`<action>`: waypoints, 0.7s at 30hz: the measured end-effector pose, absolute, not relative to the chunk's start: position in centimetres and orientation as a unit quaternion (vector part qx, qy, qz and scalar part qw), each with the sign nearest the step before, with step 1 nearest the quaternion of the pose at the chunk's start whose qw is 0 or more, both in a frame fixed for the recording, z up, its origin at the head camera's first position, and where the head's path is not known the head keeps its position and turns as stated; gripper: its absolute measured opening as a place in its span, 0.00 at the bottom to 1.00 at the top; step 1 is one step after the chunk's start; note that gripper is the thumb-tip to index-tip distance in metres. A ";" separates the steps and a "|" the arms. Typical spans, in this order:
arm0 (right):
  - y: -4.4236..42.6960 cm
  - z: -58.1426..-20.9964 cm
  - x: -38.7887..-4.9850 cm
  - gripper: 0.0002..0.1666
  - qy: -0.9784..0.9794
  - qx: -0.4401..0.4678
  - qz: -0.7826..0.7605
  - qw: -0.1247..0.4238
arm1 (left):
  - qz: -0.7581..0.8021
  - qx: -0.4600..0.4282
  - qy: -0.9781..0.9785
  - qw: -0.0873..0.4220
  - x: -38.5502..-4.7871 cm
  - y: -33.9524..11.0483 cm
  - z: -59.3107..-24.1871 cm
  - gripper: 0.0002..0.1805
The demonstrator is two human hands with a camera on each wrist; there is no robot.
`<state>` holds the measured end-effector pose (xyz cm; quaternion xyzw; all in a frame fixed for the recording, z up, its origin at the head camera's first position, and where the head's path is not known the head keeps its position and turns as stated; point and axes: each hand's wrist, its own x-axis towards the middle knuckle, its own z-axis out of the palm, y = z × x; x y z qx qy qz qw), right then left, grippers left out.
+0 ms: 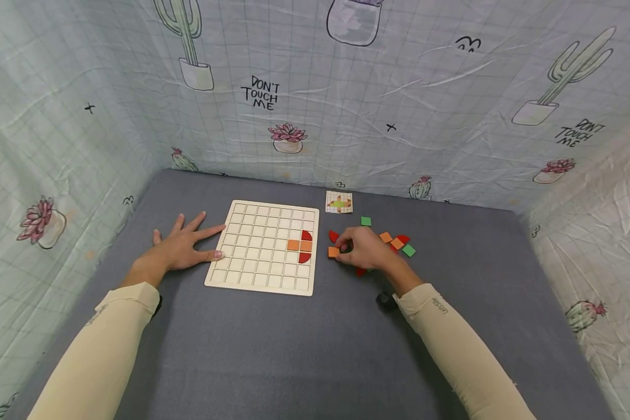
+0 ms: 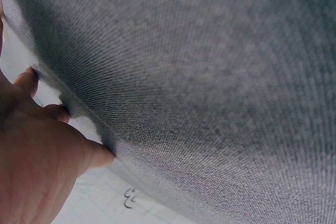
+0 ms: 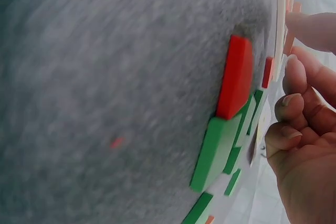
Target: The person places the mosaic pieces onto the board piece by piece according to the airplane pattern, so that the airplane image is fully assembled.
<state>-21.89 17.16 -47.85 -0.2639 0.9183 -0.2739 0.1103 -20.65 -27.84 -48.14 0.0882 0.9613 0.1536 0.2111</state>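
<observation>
A cream grid board [image 1: 259, 280] lies flat on the grey cloth. Two orange squares [image 1: 293, 245] and two red quarter-circle pieces [image 1: 305, 235] sit in cells near its right side. My left hand [image 1: 177, 248] rests spread beside the board, thumb and index finger touching its left edge. Just right of the board, my right hand [image 1: 364, 248] pinches an orange square [image 1: 333, 252] between thumb and index finger. In the right wrist view the other fingers of the right hand [image 3: 310, 124] are curled, and the pinched square is partly hidden.
Loose pieces lie around and beyond the right hand, among them a green square [image 1: 366, 221], an orange square [image 1: 385, 237] and a red piece [image 1: 333, 235]. A small pattern card [image 1: 339, 202] lies behind the board's far right corner. Printed curtains [image 1: 346, 134] surround the cloth.
</observation>
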 end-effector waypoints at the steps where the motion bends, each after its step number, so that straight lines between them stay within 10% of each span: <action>1: 17.0 -47.8 -21.9 0.09 0.919 -0.260 -0.274 0.113 | 0.154 0.088 0.961 0.211 -20.6 -27.8 -48.1 0.52; 21: 14.7 -47.7 -21.7 0.09 0.900 -0.314 -0.286 0.097 | 0.154 0.081 0.961 0.215 -20.3 -27.6 -47.6 0.51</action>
